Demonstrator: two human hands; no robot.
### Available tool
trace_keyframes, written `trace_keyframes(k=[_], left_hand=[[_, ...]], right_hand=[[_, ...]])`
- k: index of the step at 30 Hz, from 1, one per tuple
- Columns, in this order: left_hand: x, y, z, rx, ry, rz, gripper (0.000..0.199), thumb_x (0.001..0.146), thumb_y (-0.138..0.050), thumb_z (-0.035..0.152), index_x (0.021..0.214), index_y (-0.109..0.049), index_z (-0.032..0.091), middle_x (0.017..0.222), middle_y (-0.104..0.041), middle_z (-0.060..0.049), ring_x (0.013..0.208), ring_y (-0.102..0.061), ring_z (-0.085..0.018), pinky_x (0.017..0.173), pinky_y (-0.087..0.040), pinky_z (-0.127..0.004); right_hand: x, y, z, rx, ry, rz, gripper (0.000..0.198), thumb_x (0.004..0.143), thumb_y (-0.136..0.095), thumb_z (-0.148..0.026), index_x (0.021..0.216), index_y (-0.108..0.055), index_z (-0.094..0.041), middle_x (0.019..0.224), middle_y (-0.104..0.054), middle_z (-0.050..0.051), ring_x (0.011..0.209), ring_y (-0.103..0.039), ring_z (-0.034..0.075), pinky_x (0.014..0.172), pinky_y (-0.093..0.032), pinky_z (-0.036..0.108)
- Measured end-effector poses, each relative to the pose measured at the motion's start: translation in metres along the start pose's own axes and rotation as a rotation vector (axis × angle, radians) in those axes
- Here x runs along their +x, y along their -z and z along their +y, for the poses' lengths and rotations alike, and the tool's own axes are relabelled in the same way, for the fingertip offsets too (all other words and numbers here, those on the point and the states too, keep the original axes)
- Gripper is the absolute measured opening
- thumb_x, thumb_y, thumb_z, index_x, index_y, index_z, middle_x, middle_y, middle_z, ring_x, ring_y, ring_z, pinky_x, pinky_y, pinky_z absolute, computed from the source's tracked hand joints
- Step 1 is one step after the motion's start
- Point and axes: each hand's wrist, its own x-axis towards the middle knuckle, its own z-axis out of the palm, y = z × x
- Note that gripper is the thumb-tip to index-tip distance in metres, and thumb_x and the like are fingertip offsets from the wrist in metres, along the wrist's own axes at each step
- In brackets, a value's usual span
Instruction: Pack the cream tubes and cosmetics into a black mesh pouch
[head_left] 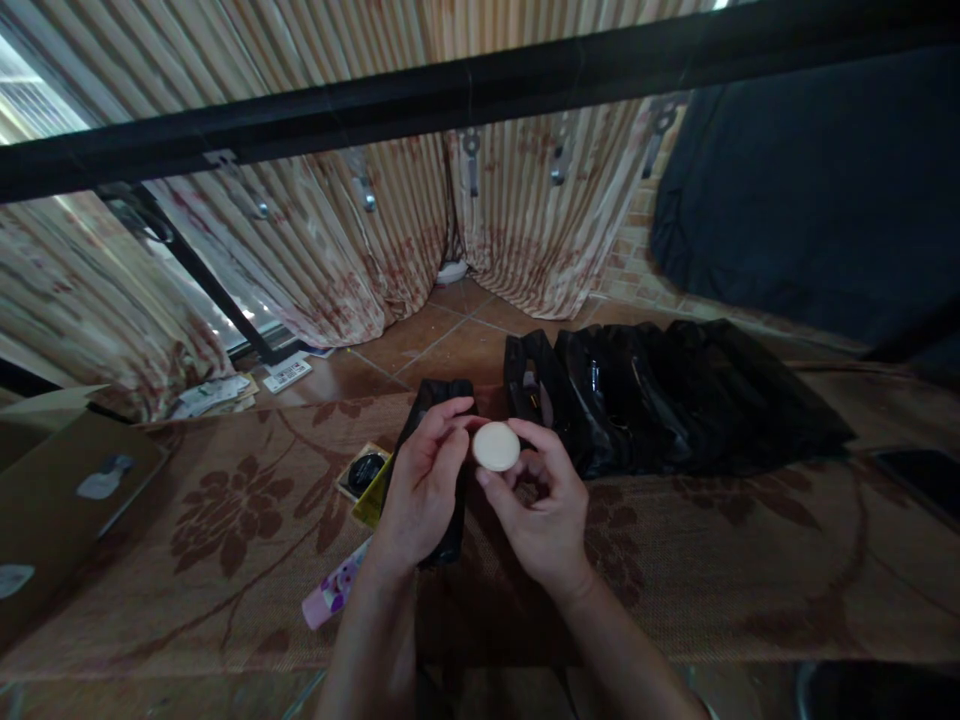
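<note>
Right grip (551,500): closed on a pale round disc (496,446), thumb low on its rim, fingers at its right side. Left grip (421,490): fingers loosely bent, tips close by the disc's left edge (whether they press on it, cannot tell). Disc is held up above the desk (675,570), between both grips, flat face toward the viewer.

Under and behind the left grip, a black bag (451,545), partly hidden. Just left of that bag: a yellow packet (371,495) and a small box (349,480) with a round black piece (365,472) on it. Nearer the viewer, a pink patterned tube (330,596) lies aslant, its upper end hidden by the left forearm.

Right of the disc, a row of black bags (622,420). Far left, an open cardboard box (64,500). Brown flowered cloth covers the desk. Beyond, striped curtains (360,250).
</note>
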Motion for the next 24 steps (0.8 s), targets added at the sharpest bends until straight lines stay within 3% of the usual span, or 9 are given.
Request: trace_keyframes(k=[5,10,18,24], left_hand=[[-0.0011,-0.0007,0.006,-0.06,0.011,-0.065,0.035,0.089,-0.055,0.033,0.121,-0.054,0.018,0.11,-0.069,-0.008,0.094,-0.066,-0.016,0.084,-0.052,-0.029],[-0.0024,-0.0028,0.0094,-0.027,0.001,-0.103,0.05,0.077,-0.069,0.022,0.123,-0.051,0.017,0.109,-0.068,-0.009,0.096,-0.066,-0.018,0.085,-0.052,-0.029],[-0.0048,-0.0037,0.0063,0.019,-0.086,-0.098,0.055,0.075,-0.068,0.014,0.126,-0.05,0.019,0.109,-0.066,-0.006,0.095,-0.065,-0.015,0.085,-0.051,-0.028],[-0.0049,-0.005,0.006,0.065,-0.128,-0.048,0.047,0.077,-0.066,0.015,0.122,-0.054,0.02,0.104,-0.065,-0.004,0.093,-0.064,-0.015,0.084,-0.051,-0.027]], right_hand=[[-0.0004,-0.0005,-0.0013,-0.011,0.027,-0.009,0.039,0.079,-0.067,-0.017,0.115,-0.057,-0.025,0.106,-0.06,0.003,0.059,-0.051,0.007,0.055,-0.048,0.023],[0.0005,-0.0002,-0.0009,-0.022,0.087,-0.012,0.036,0.081,-0.064,-0.015,0.115,-0.057,-0.025,0.117,-0.057,0.005,0.063,-0.053,0.007,0.056,-0.05,0.024],[0.0017,0.0004,0.0026,-0.06,0.153,-0.02,0.035,0.082,-0.062,-0.016,0.116,-0.058,-0.024,0.12,-0.058,0.008,0.096,-0.062,0.019,0.069,-0.055,0.029],[0.0014,0.0003,0.0015,-0.076,0.139,-0.034,0.037,0.081,-0.063,-0.016,0.117,-0.057,-0.024,0.12,-0.057,0.009,0.088,-0.062,0.017,0.063,-0.055,0.027]])
